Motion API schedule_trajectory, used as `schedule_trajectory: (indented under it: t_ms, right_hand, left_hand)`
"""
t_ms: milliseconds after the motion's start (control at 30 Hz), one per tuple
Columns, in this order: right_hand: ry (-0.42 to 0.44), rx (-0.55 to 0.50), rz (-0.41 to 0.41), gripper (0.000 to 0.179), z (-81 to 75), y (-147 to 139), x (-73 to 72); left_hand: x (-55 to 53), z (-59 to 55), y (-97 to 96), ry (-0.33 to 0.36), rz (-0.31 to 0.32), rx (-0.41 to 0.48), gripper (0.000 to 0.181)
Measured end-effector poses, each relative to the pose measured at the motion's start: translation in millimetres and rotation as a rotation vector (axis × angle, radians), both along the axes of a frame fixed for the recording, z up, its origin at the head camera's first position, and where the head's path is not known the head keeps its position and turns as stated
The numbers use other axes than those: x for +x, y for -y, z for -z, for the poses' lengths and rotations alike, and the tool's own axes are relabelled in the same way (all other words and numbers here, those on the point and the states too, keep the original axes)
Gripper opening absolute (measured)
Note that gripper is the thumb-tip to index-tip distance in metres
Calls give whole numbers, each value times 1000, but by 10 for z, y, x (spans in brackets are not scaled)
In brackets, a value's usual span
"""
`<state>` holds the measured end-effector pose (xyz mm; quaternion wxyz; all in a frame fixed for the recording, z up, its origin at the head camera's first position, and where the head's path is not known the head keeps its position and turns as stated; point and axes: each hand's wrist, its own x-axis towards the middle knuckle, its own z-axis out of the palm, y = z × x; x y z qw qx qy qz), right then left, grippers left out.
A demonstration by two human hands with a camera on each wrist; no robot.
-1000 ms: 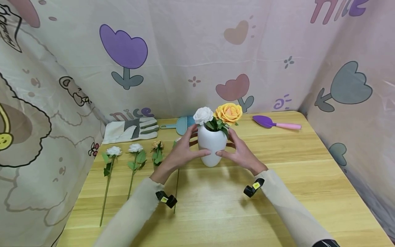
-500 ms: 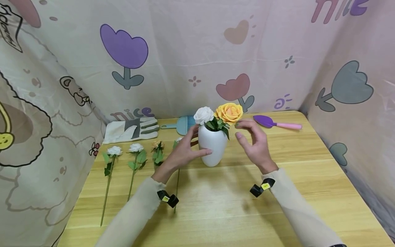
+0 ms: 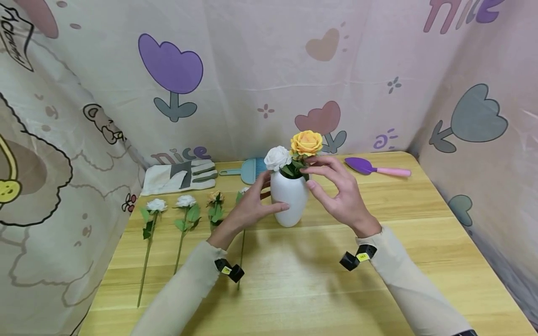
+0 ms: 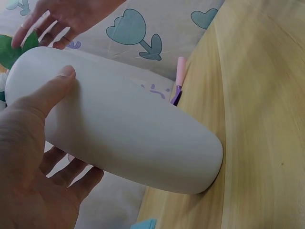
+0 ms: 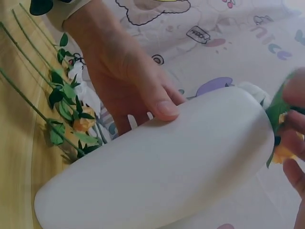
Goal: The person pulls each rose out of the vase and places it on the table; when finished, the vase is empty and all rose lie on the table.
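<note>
A white vase stands upright on the wooden table, with a white rose and a yellow rose in its mouth. My left hand grips the vase from the left, thumb across its front and fingers behind, as the left wrist view of that hand also shows. At the vase's mouth my right hand pinches the yellow rose below its bloom, among the green leaves. The pinched part of the stem is mostly hidden by the fingers.
Several long-stemmed roses lie in a row at the left, among them a white rose and a yellow one. Behind them are work gloves and a blue brush. A purple trowel with a pink handle lies at the back right.
My right hand has left the vase's side, drawn back to the right, then come in to the yellow rose. That bloom has shifted up and slightly left. My left hand stays on the vase.
</note>
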<state>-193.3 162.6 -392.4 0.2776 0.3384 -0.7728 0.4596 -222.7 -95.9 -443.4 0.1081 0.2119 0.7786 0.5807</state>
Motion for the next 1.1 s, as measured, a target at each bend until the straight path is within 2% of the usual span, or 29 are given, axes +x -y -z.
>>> schedule_trajectory:
  t_ms: [100,233,467,567,667,833,967,1100]
  right_hand:
    - [3,5,47,30,-20,20,-5]
    - [48,47,82,33,-45,34,-4]
    - [117,118,73,34,-67,57,-13]
    - [131,114,53,35,-85,71,-27]
    - [144,56,29,33,-96,87,-44]
    - [121,-164,-55,28,-154,117,-71]
    - [56,-296,-107,26,-270,148,-100]
    - [12,-369,-99,25,-435,173,-120]
  left_hand:
    - [3,-6,1,-8,-9,-25,103]
    - [2,-7,4,-27,-9,-47,105]
    - [-6,-2,0,-42,8,-43,104]
    - [-3,-3,1,-37,6,-42,102]
    - [-1,-4,3,-38,5,-44,102]
    - [-4,1,5,-49,6,-43,102]
    - [-4,0,8,-50,2,-40,103]
    - [-3,4,11,-43,-2,-44,104]
